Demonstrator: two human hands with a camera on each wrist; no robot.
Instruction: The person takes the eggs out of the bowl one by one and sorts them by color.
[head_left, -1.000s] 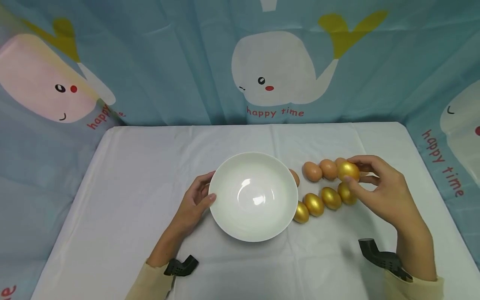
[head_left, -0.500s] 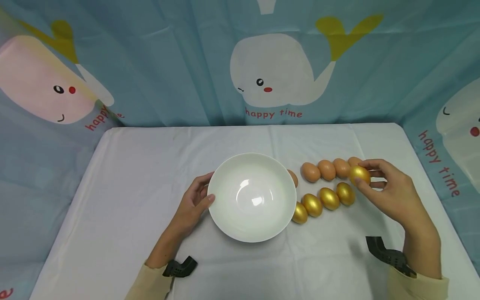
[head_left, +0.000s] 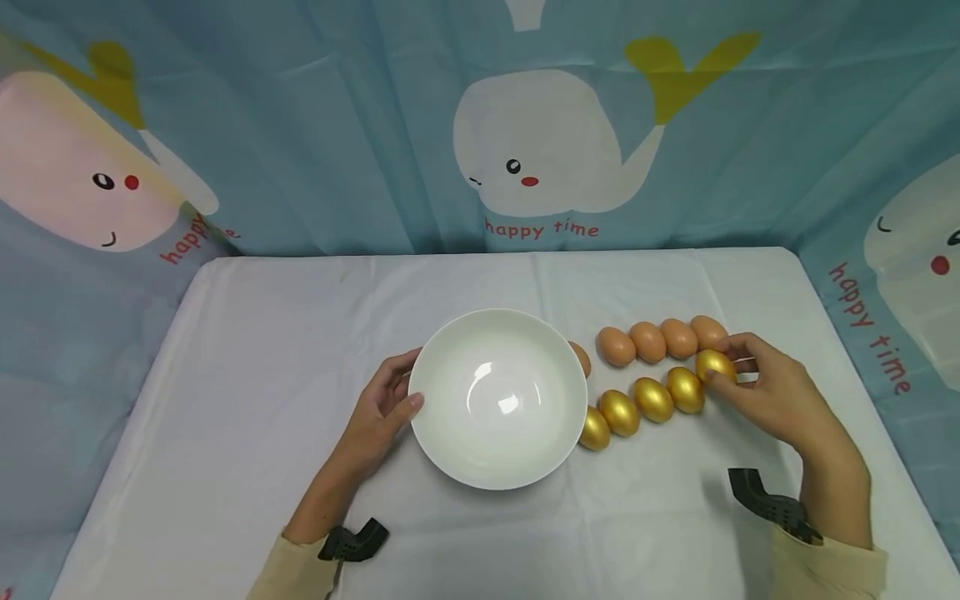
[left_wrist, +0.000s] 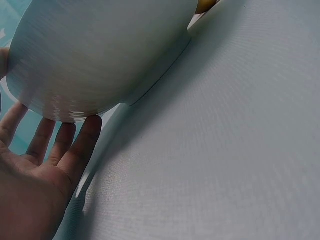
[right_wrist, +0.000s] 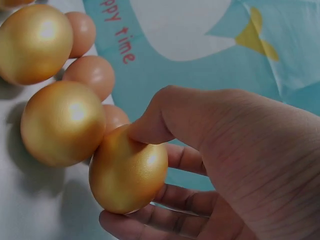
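A white bowl (head_left: 498,400) stands on the cloth in the middle of the head view. My left hand (head_left: 381,417) holds its left side, thumb at the rim. In the left wrist view, the fingertips (left_wrist: 90,127) touch the bowl's outer wall. My right hand (head_left: 776,396) pinches a golden egg (right_wrist: 128,172) between thumb and fingers, at the right end of a row of golden eggs (head_left: 619,412). In the right wrist view that egg sits against the neighbouring golden egg (right_wrist: 63,123). Behind lies a row of brown eggs (head_left: 648,342), and one brown egg (head_left: 580,359) is partly hidden by the bowl.
White cloth covers the table (head_left: 262,350). A blue curtain (head_left: 337,150) with whale prints hangs along the back and sides. Black curved mounts (head_left: 772,508) sit on both wrists.
My right hand first carried the golden egg to the right, clear of the brown eggs, then lowered it to the right end of the golden row. The left hand stays on the bowl.
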